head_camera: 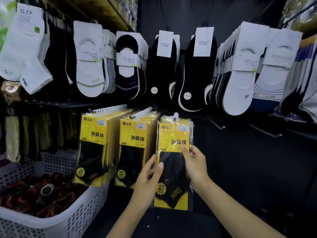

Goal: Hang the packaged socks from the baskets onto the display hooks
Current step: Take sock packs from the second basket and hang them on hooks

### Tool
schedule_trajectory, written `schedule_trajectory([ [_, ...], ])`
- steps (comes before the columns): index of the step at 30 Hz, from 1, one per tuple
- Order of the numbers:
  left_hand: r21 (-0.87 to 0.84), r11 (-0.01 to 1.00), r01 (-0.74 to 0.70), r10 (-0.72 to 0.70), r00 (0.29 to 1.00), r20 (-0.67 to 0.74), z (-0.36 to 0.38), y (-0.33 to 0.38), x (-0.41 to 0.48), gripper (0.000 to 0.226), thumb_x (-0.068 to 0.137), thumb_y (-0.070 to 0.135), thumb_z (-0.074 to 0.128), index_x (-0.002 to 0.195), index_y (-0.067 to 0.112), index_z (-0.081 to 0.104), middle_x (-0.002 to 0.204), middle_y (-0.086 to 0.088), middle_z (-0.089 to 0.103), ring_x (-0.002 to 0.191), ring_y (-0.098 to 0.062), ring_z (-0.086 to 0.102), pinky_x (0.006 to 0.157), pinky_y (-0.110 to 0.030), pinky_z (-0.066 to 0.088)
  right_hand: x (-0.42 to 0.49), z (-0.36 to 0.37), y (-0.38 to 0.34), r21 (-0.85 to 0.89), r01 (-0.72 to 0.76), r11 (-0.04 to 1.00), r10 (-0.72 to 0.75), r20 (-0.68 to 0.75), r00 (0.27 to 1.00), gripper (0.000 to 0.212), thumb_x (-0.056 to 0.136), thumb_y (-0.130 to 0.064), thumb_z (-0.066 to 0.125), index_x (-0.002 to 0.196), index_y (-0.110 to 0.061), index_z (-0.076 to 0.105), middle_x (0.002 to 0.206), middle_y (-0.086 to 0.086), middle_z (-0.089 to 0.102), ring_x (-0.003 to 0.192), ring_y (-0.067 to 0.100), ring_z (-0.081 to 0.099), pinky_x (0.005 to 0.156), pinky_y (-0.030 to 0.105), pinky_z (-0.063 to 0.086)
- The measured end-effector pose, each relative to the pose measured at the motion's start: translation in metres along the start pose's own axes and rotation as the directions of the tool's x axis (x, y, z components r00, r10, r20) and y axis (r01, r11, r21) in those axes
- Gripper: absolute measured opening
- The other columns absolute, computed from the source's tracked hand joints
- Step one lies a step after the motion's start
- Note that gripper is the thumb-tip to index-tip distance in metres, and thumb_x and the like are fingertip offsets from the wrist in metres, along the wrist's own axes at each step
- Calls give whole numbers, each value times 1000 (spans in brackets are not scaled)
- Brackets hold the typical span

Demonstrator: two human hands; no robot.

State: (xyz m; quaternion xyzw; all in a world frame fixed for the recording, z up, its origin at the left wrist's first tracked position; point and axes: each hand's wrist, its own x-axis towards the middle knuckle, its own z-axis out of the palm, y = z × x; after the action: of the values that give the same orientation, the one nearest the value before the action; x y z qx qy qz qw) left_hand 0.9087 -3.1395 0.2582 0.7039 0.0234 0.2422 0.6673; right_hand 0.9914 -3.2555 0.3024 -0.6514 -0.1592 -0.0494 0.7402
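A yellow-and-black sock pack (173,133) in clear wrap hangs upright in front of the dark display wall, its white hanger tab at the top. My left hand (147,182) holds its left edge, thumb on the front. My right hand (195,164) pinches its right side near the yellow label. Two full rows of the same yellow packs (93,129) (133,134) hang on hooks to the left. A white perforated basket (82,208) at the lower left holds dark red and black items.
Two bare hooks (217,125) (267,132) stick out of the wall to the right of the held pack. Above hang rows of white and black no-show socks (163,66) on cards. Olive and beige goods hang at the far left.
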Motion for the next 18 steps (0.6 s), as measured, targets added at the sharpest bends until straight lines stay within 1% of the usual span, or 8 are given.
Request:
schedule_trajectory([
  [1,-8,1000,8,-8,1000,-6,3,-3,2,73,73,63,48,141,39,35,117,32,49,102,18,47,78,-6,39,-1,-2,4,-3,-3,1000,3,-12,1000,13,94,-27,56,97,-19,65,95,0,73,88,11,70,80,27,55],
  [3,-32,999,8,-9,1000,-16,10,-11,1,68,71,65,49,135,45,37,122,30,49,101,22,49,72,-2,42,-7,-10,13,9,24,1000,-24,-43,999,13,93,-28,57,96,-20,66,92,-1,74,85,9,70,75,24,55],
  [5,-37,999,-21,21,1000,-7,17,-16,-5,59,71,66,49,128,55,38,122,35,47,103,25,47,74,0,42,-17,-19,18,32,95,995,-93,-78,993,16,91,-31,58,96,-19,66,92,-5,75,85,6,71,67,17,55],
  [7,-25,998,-63,63,998,-6,23,-18,-8,55,72,65,48,126,59,37,120,45,43,109,24,43,80,-1,42,-22,-25,18,44,165,985,-160,-99,982,18,88,-35,58,97,-21,67,93,-9,74,85,3,70,67,12,53],
  [9,-27,995,-92,91,996,-20,27,-17,-7,55,73,65,47,126,60,34,117,52,39,113,24,40,85,-4,41,-20,-25,14,39,192,981,-188,-81,979,20,87,-35,57,98,-21,66,94,-11,74,86,1,69,68,11,52],
  [12,-56,995,-83,78,994,-78,28,-15,-2,51,75,61,46,124,62,31,122,47,38,115,22,40,86,-7,38,-10,-17,6,16,160,987,-159,-13,987,15,91,-27,57,99,-17,66,92,-8,74,87,4,70,68,13,53],
  [15,-20,997,-74,71,990,-121,30,-12,11,53,80,61,41,129,62,22,127,45,26,115,24,31,94,-10,29,4,-7,3,0,87,996,-87,10,996,13,93,-25,56,98,-18,66,90,-5,75,88,7,70,71,17,55],
  [18,66,993,-97,105,987,-125,39,-11,33,67,79,66,34,142,52,15,131,41,21,126,13,25,102,-19,23,22,-3,4,29,-42,999,41,15,999,16,95,-24,55,101,-16,68,96,2,75,93,17,70,88,35,55],
])
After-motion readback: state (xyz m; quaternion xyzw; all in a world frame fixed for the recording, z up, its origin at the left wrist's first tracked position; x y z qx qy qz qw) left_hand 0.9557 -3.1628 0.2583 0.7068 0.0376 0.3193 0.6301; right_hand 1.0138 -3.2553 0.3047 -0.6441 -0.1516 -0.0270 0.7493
